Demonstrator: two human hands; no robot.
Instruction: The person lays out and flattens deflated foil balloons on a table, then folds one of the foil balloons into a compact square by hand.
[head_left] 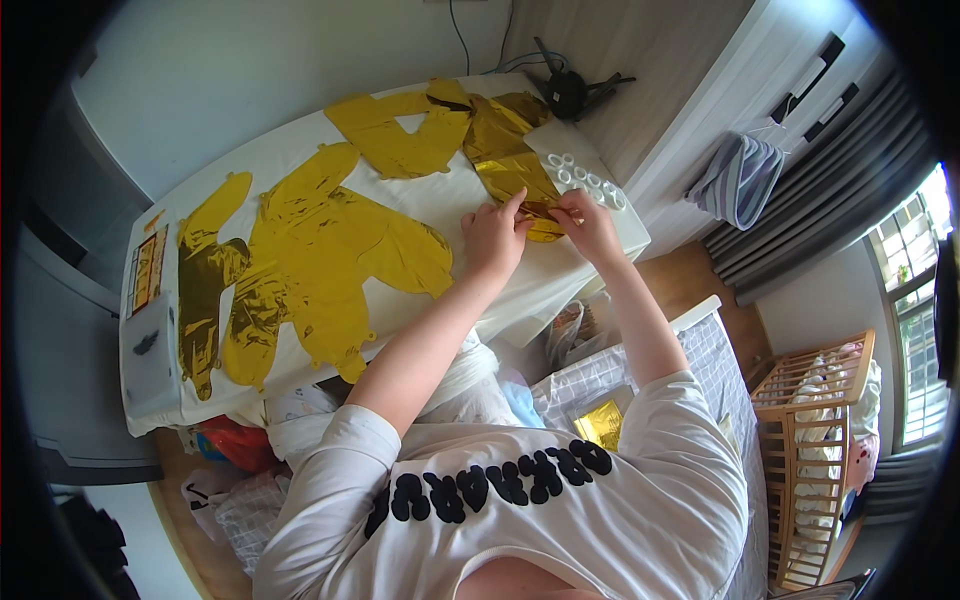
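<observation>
Several flat, deflated gold foil balloons (330,250) are spread over a white-covered table (470,300). At the table's right end, my left hand (494,238) and my right hand (590,226) pinch the near edge of another gold foil balloon (510,170). That balloon is creased and stretches away toward the back of the table. The fingers of both hands are closed on the foil, close together. Just beyond my right hand lie several small white rings (592,180).
A black router-like device with antennas (568,93) stands at the back right corner, by the wall. A packet (150,270) lies at the left end. Below the table are bags (240,445) and a bed (715,370) with a gold packet (602,425). A wooden crib (812,440) stands right.
</observation>
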